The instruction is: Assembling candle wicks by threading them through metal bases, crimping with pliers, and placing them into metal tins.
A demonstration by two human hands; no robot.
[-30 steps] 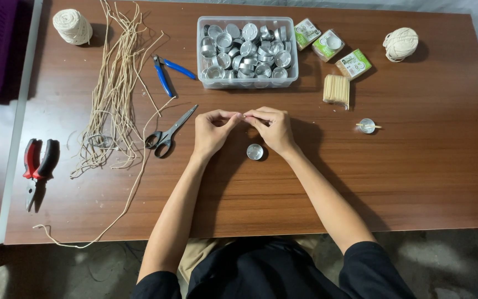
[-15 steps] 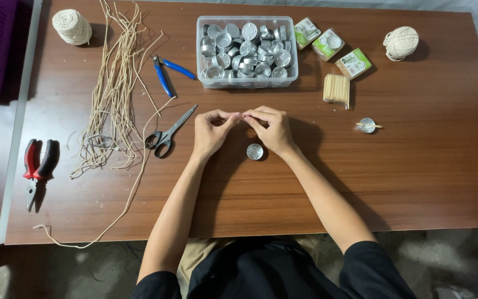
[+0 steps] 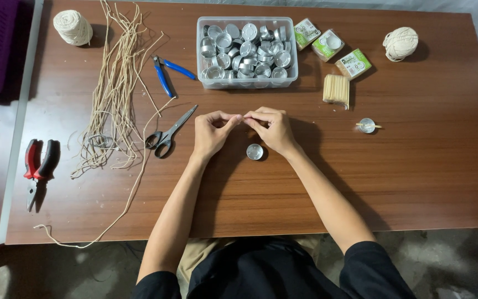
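My left hand and my right hand meet fingertip to fingertip over the middle of the brown table. Between the pinched fingers is a thin, short pale piece, a stick or a bit of string; I cannot tell which. A small empty metal tealight cup sits on the table just below my right hand. Black-handled scissors lie to the left of my left hand.
A clear tub of several metal cups stands at the back. Loose twine strands, blue pliers, red-handled pliers, two twine balls, small green boxes, wooden sticks and a cup with a stick lie around.
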